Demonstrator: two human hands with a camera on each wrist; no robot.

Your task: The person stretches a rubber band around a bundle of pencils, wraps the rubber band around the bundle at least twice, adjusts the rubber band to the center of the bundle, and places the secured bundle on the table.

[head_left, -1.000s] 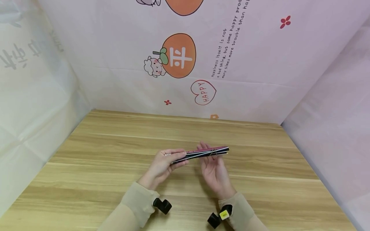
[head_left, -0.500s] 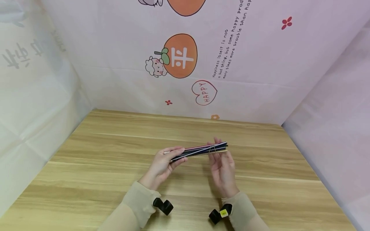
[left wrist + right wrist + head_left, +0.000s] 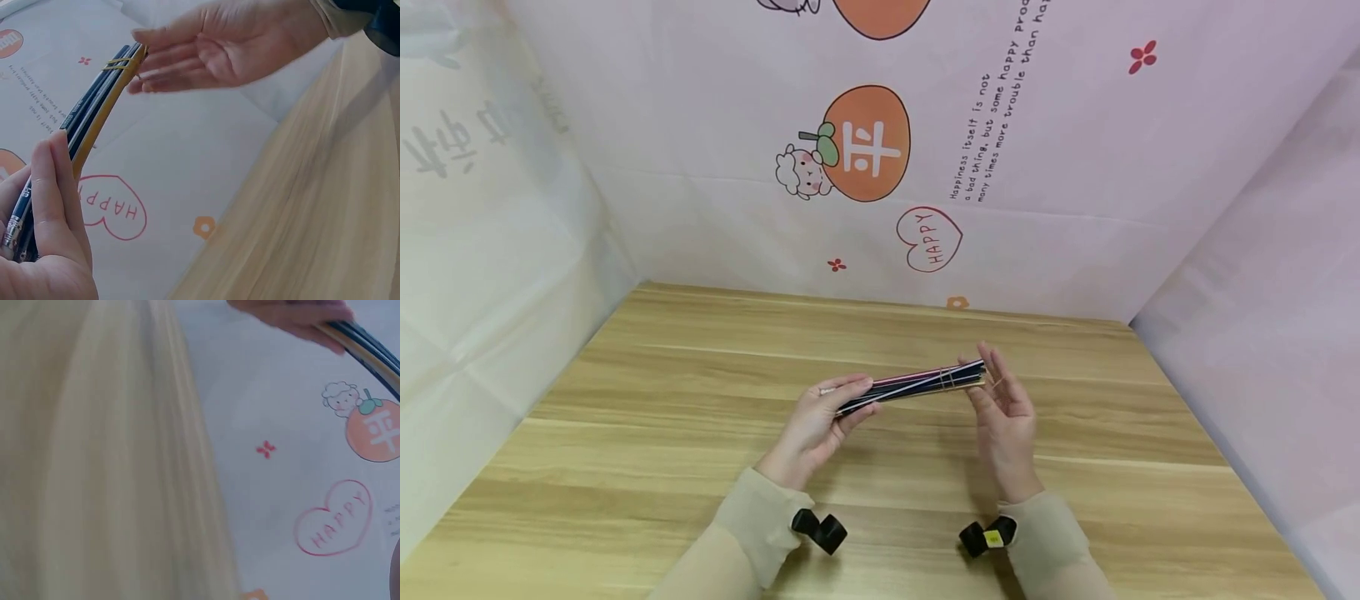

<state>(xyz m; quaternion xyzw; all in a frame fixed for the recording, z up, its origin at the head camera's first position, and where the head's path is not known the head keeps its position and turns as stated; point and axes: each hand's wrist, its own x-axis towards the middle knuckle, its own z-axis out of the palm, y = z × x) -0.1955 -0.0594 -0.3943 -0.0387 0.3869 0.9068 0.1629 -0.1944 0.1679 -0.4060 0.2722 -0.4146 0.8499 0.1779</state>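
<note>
A bundle of pencils (image 3: 906, 386), mostly dark with white stripes plus a reddish one and a yellow one, is held above the table, tilted up to the right. My left hand (image 3: 818, 423) grips its left part between thumb and fingers; metal eraser ends (image 3: 12, 231) show there in the left wrist view. A yellowish rubber band (image 3: 117, 64) is wrapped around the pencils near the far end. My right hand (image 3: 1006, 421) is at that end, its fingers (image 3: 181, 78) fairly straight and the thumb tip right at the pencil ends.
The wood-grain table (image 3: 700, 467) lies under both hands. Behind it hangs a pale printed cloth (image 3: 1060, 250) with cartoon fruit and lettering, and similar sheets close off the left and right sides. Each wrist wears a small black camera (image 3: 827, 533).
My right hand has moved right and up, from under the banded part to the pencils' far end. The bundle has turned slightly, its right end rising, while my left hand keeps its grip.
</note>
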